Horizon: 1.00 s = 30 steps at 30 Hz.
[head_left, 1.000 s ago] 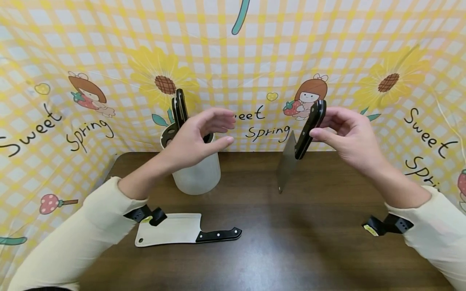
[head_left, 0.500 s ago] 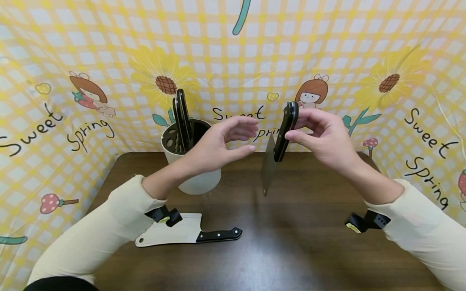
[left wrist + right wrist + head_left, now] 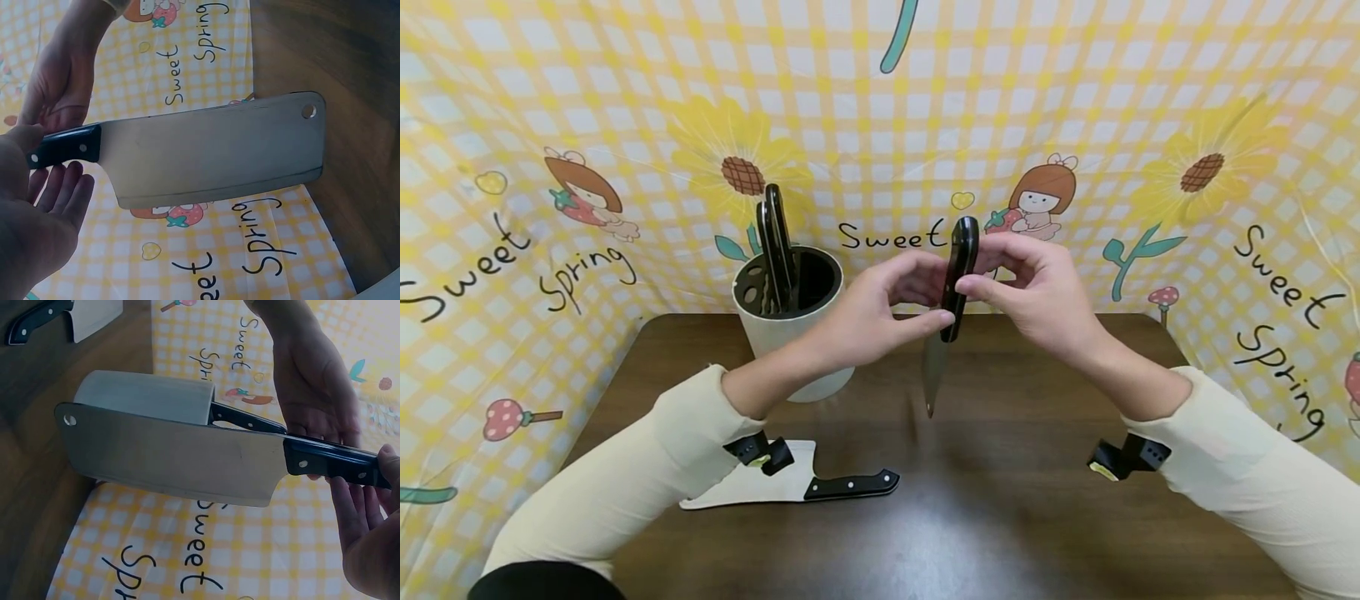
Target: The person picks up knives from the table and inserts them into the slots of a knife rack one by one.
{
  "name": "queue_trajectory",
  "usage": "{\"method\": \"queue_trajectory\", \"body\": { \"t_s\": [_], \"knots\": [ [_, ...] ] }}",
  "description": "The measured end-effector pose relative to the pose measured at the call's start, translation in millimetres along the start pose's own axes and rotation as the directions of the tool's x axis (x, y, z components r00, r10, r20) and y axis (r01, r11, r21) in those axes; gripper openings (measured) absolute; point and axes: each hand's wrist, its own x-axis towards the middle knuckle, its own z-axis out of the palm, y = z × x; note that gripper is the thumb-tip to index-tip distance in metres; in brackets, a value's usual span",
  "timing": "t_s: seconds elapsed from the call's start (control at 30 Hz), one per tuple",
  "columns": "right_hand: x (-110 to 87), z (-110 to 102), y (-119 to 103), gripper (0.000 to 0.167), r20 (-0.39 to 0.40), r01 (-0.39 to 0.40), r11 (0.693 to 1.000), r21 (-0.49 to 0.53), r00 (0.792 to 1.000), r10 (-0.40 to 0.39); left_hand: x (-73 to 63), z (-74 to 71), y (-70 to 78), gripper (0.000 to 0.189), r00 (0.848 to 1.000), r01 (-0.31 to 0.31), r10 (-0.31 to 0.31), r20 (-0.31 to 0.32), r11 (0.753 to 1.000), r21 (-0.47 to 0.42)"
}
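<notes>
Above table (image 3: 1037,521), left hand (image 3: 874,312) now joins right hand (image 3: 1051,293) in gripping raised cleaver (image 3: 219,153), shifted leftward; left arm (image 3: 647,467) partly hides knife holder (image 3: 763,329) and second cleaver (image 3: 797,477).

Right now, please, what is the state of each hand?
Left hand: at the handle of the raised cleaver; whether it grips cannot be told.
Right hand: closed, holding that handle.

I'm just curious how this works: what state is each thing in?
Held cleaver: off the table, handle uppermost.
Right hand: pinching that handle.
Left hand: at that handle, grip unclear.
Other cleaver: lying flat on the table, partly hidden.
White holder: upright, partly filled.
Black-handled knives: standing in the holder, handles up.
Patterned cloth: hanging behind the table.
</notes>
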Motion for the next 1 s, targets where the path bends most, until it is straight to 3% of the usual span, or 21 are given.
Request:
{"method": "queue_trajectory", "body": {
  "t_s": [0.3, 0.6, 0.8, 1.0],
  "knots": [
    [-1.1, 11.1, 3.5, 0.027, -0.015, -0.023, 0.997, -0.075, 1.000, 0.022, -4.3, 5.6, -4.6, 0.035, 0.996, -0.002, 0.000, -0.090, 1.000, -0.015],
    [-3.0, 7.8, 5.8, 0.020, -0.031, -0.048, 0.999, 0.008, 0.998, 0.048, -7.6, -3.1, -3.4, 0.035, 0.990, 0.040, -0.046, -0.136, 0.998, -0.049],
    [-7.8, 4.4, 14.7, 0.017, -0.036, -0.121, 0.992, -0.032, 0.992, 0.120, -9.8, -13.4, 0.1, 0.036, 0.983, 0.067, -0.072, -0.166, 0.997, -0.037],
    [-17.5, 3.6, 32.4, 0.022, 0.022, -0.213, 0.967, -0.142, 0.976, 0.219, -13.7, -24.5, 4.6, 0.035, 0.980, 0.056, -0.060, -0.189, 0.998, -0.024]
  ]
}}
